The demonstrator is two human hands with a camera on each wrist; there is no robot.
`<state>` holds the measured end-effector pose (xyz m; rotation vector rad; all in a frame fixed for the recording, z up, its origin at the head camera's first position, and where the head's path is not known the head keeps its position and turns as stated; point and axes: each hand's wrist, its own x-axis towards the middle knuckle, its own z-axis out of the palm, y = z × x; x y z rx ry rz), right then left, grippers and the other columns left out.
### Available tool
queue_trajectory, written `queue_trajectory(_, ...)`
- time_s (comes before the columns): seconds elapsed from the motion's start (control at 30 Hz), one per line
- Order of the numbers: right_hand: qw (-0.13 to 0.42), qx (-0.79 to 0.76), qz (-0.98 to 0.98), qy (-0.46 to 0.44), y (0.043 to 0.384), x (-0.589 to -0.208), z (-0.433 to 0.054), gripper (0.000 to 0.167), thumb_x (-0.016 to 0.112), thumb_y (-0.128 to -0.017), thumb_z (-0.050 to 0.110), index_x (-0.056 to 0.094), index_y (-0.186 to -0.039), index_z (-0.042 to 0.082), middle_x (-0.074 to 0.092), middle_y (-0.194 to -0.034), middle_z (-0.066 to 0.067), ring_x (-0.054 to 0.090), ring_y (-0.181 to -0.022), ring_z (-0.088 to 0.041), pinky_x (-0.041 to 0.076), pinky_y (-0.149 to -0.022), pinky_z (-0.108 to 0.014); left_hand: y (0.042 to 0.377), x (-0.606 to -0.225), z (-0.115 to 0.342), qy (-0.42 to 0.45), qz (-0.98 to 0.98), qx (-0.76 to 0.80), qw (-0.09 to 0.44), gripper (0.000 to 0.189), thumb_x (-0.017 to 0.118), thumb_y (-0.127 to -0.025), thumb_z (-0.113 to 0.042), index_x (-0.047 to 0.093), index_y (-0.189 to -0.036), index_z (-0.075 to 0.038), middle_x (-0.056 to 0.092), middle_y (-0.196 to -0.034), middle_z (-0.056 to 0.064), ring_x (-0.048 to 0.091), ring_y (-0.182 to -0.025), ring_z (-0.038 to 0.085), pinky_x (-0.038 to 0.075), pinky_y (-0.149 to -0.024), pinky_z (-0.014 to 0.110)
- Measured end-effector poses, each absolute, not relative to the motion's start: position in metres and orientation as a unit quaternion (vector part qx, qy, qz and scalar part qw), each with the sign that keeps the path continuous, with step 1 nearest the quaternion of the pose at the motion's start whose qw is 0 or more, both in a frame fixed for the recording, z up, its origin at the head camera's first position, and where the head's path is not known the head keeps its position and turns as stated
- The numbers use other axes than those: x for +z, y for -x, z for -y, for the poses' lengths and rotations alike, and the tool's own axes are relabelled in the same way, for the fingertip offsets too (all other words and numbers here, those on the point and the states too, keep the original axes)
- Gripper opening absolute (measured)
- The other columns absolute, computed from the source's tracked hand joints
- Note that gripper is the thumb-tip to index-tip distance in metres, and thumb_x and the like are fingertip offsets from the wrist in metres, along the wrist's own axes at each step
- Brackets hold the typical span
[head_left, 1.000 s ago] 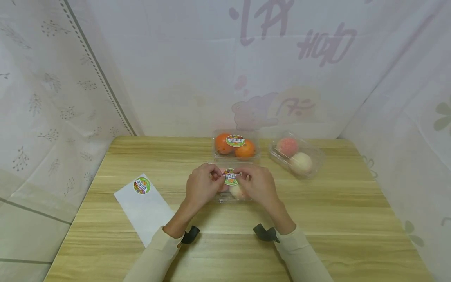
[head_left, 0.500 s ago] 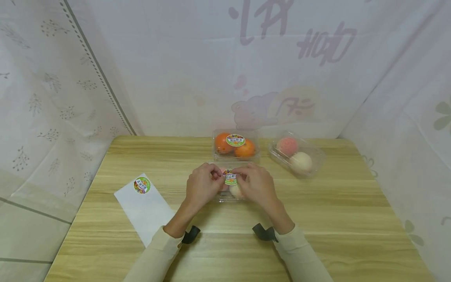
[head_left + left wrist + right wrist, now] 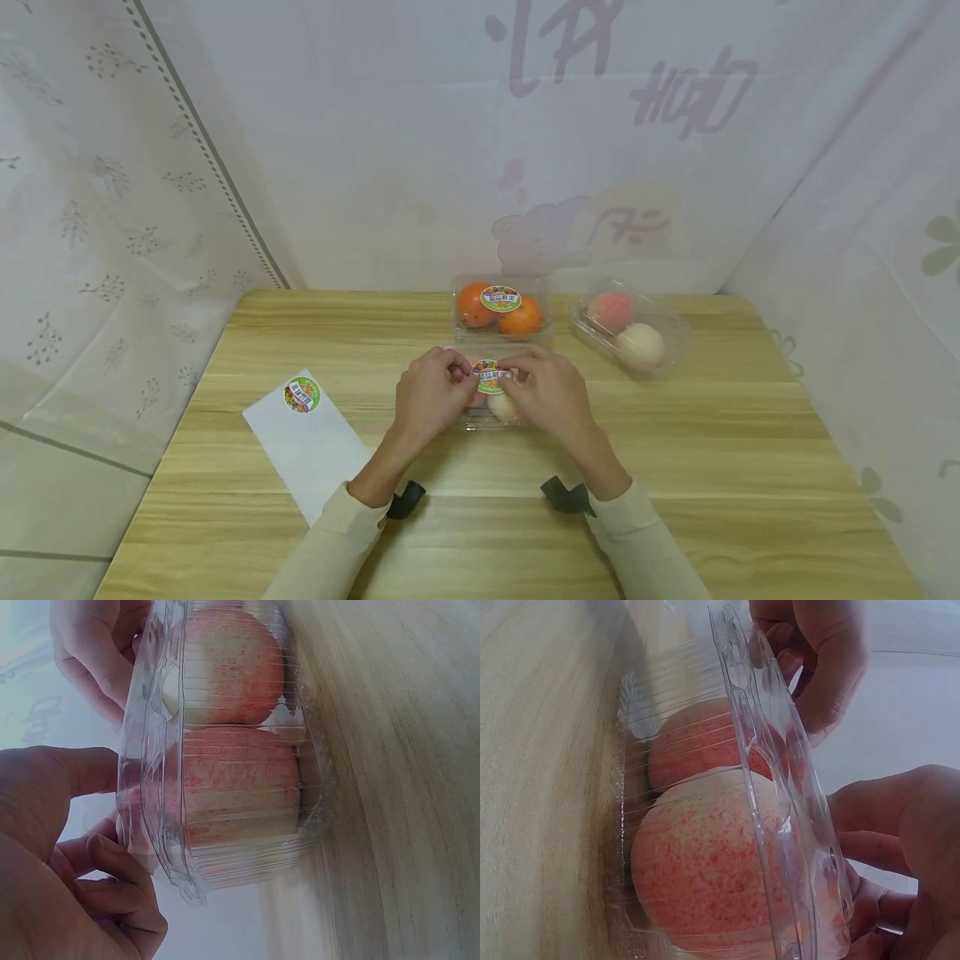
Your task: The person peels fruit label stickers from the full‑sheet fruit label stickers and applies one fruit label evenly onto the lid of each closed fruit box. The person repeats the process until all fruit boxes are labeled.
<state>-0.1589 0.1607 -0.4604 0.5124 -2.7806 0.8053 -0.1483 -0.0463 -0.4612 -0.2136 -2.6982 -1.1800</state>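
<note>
Centrally on the desk [image 3: 675, 467], a clear box [image 3: 471, 423] contains pink-and-cream peaches [image 3: 236, 791]. Above it, the left hand [image 3: 435, 387] and right hand [image 3: 553, 393] curve inward, fingertips at opposite edges of a round sticker [image 3: 491, 377]; whether they pinch or press it cannot be told.

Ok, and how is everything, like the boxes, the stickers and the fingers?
Front box: closed, peaches inside
Front sticker: over the front box, can't tell if stuck
Left fingers: curled, seem to pinch the front sticker
Right fingers: same, on its other side
Orange-fruit box: looks closed, top sticker on
Far-right box: looks closed, no sticker seen
White sheet: lying on the table, one sticker on it
</note>
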Motion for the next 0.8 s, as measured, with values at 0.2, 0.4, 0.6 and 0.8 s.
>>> queue_trajectory(0.2,0.097,0.283,0.938,-0.174,0.157,-0.459,-0.163,0.021,0.087,-0.091,0.021,0.088,-0.111,0.014,0.062,-0.083,0.002,0.052,-0.067,-0.016,0.042,-0.06,-0.036,0.148,-0.462,0.048,0.065,0.911,-0.397,0.094,0.01,0.084,-0.089,-0.017,0.077,-0.085,-0.012,0.066,-0.081,0.0,0.057,-0.064,0.013,0.048,-0.053,0.031)
queue_trajectory(0.4,0.087,0.28,0.942,-0.165,0.157,-0.46,-0.166,0.022,0.086,-0.092,0.021,0.088,-0.113,0.015,0.064,-0.085,0.003,0.054,-0.07,-0.016,0.044,-0.064,-0.037,0.147,-0.463,0.049,0.066,0.91,-0.397,0.097,0.01,0.084,-0.089,-0.018,0.077,-0.085,-0.012,0.065,-0.081,-0.002,0.057,-0.064,0.013,0.048,-0.054,0.031)
queue_trajectory(0.6,0.084,0.292,0.939,-0.16,0.155,-0.458,-0.17,0.02,0.084,-0.093,0.019,0.088,-0.112,0.013,0.066,-0.086,0.002,0.054,-0.07,-0.016,0.044,-0.062,-0.036,0.147,-0.464,0.05,0.068,0.91,-0.396,0.099,0.009,0.084,-0.088,-0.017,0.078,-0.087,-0.011,0.066,-0.082,-0.001,0.055,-0.064,0.013,0.047,-0.053,0.031)
queue_trajectory(0.8,0.091,0.293,0.938,-0.161,0.154,-0.46,-0.175,0.019,0.081,-0.094,0.021,0.089,-0.11,0.015,0.063,-0.084,0.003,0.051,-0.069,-0.015,0.042,-0.06,-0.035,0.147,-0.464,0.05,0.068,0.909,-0.399,0.102,0.008,0.083,-0.088,-0.016,0.078,-0.089,-0.01,0.067,-0.083,0.0,0.055,-0.064,0.013,0.046,-0.053,0.031)
